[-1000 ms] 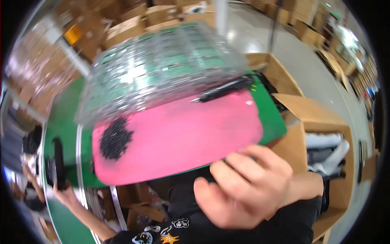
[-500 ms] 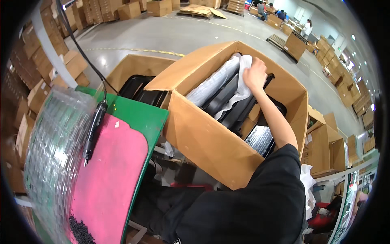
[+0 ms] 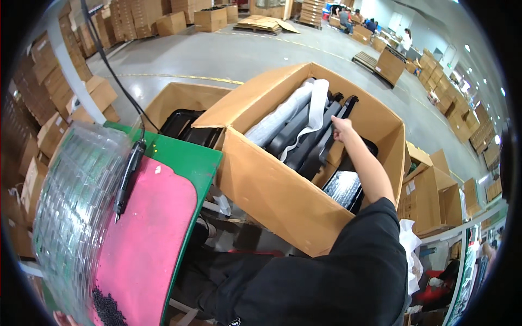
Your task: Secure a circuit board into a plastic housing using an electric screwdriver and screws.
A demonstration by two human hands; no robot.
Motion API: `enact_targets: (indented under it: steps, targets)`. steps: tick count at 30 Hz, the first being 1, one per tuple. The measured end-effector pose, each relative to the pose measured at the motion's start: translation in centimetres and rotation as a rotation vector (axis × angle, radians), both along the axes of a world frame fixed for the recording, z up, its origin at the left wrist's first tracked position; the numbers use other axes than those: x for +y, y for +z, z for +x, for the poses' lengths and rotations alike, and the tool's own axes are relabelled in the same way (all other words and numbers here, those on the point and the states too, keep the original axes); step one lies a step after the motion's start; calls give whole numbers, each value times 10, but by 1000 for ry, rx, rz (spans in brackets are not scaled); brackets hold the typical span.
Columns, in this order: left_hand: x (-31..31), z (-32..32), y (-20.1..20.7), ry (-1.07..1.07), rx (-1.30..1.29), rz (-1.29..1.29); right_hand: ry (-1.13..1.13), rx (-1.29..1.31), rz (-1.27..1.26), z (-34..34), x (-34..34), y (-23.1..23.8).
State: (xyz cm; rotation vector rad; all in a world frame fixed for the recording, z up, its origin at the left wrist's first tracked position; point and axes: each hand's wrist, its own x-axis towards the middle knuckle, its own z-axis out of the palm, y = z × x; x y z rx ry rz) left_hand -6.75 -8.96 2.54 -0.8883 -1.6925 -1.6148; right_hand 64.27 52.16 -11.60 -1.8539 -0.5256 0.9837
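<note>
My right hand [image 3: 341,129] reaches into a large open cardboard box [image 3: 283,201], its fingers closed on the upper edge of a black plastic panel [image 3: 321,149]. More black panels stand on edge to its left, with a strip of white foam wrap [image 3: 316,106] draped between them and a grey-white wrapped piece [image 3: 283,117] at the box's left wall. Right of the hand lies a black part with a shiny silvery-clear surface [image 3: 342,187]. At the lower left corner only a bit of my left hand [image 3: 64,319] shows, next to the stacked clear plastic trays [image 3: 76,217]; its grip is hidden.
A green board [image 3: 187,155] with a pink mat [image 3: 152,217] carries a black electric screwdriver [image 3: 128,176] on a cable and a heap of small black screws [image 3: 107,307]. Behind it stands another box [image 3: 174,95] with black parts. Cartons and a pallet [image 3: 370,62] are farther off.
My right hand has left the white foam wrap and moved nearer, onto the black panel's edge. The panel is tilted differently. Part of my left hand has appeared at the lower left.
</note>
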Motion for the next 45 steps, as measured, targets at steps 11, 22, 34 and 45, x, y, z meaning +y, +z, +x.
enact_targets:
  steps: [11,22,34,45]
  targets:
    - [46,25,-12,-102,-90,-174,945,-961,1052,-251,-136,236]
    - [73,43,-10,-479,-402,-646,2291,-1103,1501,-400,-256,158]
    - [97,28,-39,-268,73,-1109,1977,-857,1681,-762,-260,181]
    - [90,22,-46,-200,161,-1053,1761,-1176,1270,-982,-223,132]
